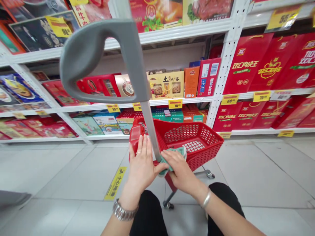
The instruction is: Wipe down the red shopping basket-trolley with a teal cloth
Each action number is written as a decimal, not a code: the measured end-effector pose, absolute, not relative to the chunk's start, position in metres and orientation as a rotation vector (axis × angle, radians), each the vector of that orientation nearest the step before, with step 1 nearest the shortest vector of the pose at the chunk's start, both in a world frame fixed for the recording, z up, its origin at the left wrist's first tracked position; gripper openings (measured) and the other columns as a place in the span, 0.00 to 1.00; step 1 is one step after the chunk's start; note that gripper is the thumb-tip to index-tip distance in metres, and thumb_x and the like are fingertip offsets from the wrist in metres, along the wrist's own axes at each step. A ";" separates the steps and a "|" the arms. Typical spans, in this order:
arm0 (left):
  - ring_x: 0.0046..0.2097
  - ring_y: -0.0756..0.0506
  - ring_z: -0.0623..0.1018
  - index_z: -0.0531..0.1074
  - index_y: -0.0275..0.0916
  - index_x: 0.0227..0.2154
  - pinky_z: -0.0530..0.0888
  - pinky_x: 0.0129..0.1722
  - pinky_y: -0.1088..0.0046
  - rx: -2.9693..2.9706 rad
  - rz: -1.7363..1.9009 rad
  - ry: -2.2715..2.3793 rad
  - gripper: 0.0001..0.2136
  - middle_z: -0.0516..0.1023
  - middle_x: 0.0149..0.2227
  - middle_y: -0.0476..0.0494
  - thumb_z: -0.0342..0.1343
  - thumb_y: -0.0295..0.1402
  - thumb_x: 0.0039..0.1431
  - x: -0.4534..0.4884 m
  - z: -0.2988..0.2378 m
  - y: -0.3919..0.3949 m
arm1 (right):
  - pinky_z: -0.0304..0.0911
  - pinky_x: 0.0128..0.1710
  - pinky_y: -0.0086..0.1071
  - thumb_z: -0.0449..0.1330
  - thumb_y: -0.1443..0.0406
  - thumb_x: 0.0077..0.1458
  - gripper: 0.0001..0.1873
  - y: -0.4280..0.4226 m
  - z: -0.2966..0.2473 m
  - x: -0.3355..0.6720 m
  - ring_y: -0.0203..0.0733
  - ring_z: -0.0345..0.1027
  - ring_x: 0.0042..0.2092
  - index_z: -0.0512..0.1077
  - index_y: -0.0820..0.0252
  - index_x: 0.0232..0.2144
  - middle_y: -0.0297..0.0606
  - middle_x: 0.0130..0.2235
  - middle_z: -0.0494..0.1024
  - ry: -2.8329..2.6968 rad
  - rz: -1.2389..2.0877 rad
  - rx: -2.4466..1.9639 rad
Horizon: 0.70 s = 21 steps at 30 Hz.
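Observation:
A small red shopping cart (204, 157) with a slotted plastic basket stands right in front of my knees. From its near end a metal pole rises to a grey loop handle (133, 62). My left hand (143, 162) lies flat with fingers stretched against the cart's red end part, left of the pole. Beside the pole's foot, my right hand (178, 168) presses a green-and-white cloth (164, 166) onto the basket's near rim, its fingers laid over it. My left thumb reaches to the cloth's edge.
White store shelves (187, 32) with boxed goods and yellow price tags run behind the cart. Red gift bags (248, 65) stand on the right. A yellow floor sticker (115, 183) marks the pale tiles at left. Cart casters (168, 205) rest on the floor.

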<state>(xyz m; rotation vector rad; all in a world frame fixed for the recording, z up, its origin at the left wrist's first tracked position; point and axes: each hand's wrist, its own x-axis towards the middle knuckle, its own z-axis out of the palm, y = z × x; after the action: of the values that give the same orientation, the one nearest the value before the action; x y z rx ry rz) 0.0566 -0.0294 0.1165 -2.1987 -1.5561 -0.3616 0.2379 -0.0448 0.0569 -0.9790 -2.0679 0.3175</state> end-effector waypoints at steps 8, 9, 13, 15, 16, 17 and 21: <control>0.70 0.27 0.59 0.51 0.24 0.69 0.41 0.68 0.37 -2.110 -0.356 -1.647 0.47 0.62 0.66 0.19 0.36 0.63 0.62 0.011 0.126 -0.025 | 0.59 0.65 0.50 0.50 0.82 0.49 0.43 -0.039 0.030 0.237 0.48 0.59 0.65 0.62 0.56 0.66 0.44 0.66 0.67 -2.149 0.095 -1.115; 0.70 0.27 0.58 0.49 0.24 0.69 0.40 0.68 0.37 -2.101 -0.357 -1.655 0.47 0.61 0.67 0.19 0.35 0.62 0.62 0.005 0.126 -0.024 | 0.60 0.64 0.50 0.50 0.82 0.49 0.43 -0.038 0.024 0.242 0.48 0.61 0.64 0.63 0.56 0.66 0.44 0.65 0.68 -2.129 0.079 -1.157; 0.73 0.28 0.51 0.44 0.23 0.70 0.37 0.69 0.39 -2.089 -0.319 -1.686 0.45 0.53 0.70 0.20 0.35 0.59 0.63 -0.017 0.124 -0.020 | 0.60 0.63 0.52 0.50 0.82 0.49 0.43 -0.035 0.001 0.277 0.48 0.64 0.62 0.64 0.55 0.65 0.45 0.63 0.71 -2.094 -0.006 -1.277; 0.73 0.29 0.47 0.42 0.24 0.71 0.36 0.69 0.40 -2.101 -0.277 -1.696 0.45 0.51 0.72 0.22 0.36 0.58 0.63 -0.027 0.123 -0.018 | 0.58 0.64 0.52 0.49 0.82 0.48 0.43 -0.035 -0.011 0.300 0.48 0.64 0.63 0.64 0.54 0.65 0.45 0.62 0.72 -2.075 -0.069 -1.338; 0.73 0.30 0.46 0.40 0.25 0.71 0.35 0.69 0.40 -2.109 -0.256 -1.698 0.45 0.50 0.72 0.23 0.37 0.58 0.63 -0.031 0.122 -0.017 | 0.57 0.65 0.52 0.48 0.82 0.47 0.44 -0.034 -0.017 0.314 0.48 0.63 0.63 0.65 0.54 0.65 0.44 0.62 0.72 -2.062 -0.098 -1.376; 0.73 0.30 0.46 0.39 0.25 0.71 0.35 0.69 0.40 -2.115 -0.237 -1.697 0.46 0.49 0.72 0.23 0.38 0.58 0.62 -0.035 0.122 -0.016 | 0.56 0.65 0.52 0.47 0.83 0.46 0.45 -0.034 -0.022 0.328 0.47 0.63 0.64 0.65 0.54 0.65 0.44 0.63 0.71 -2.049 -0.123 -1.419; 0.72 0.28 0.52 0.39 0.28 0.71 0.36 0.69 0.39 -2.120 -0.265 -1.661 0.45 0.52 0.71 0.22 0.40 0.58 0.62 -0.041 0.120 -0.012 | 0.57 0.65 0.54 0.46 0.83 0.46 0.43 -0.026 -0.034 0.391 0.48 0.63 0.63 0.67 0.56 0.63 0.45 0.62 0.72 -1.967 -0.161 -1.606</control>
<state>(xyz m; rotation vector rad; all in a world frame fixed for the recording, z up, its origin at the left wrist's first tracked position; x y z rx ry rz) -0.0407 -0.0123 0.1202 -2.1202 -1.6615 -0.2647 0.3910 -0.0259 -0.0343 -1.6059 -1.9674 -0.1609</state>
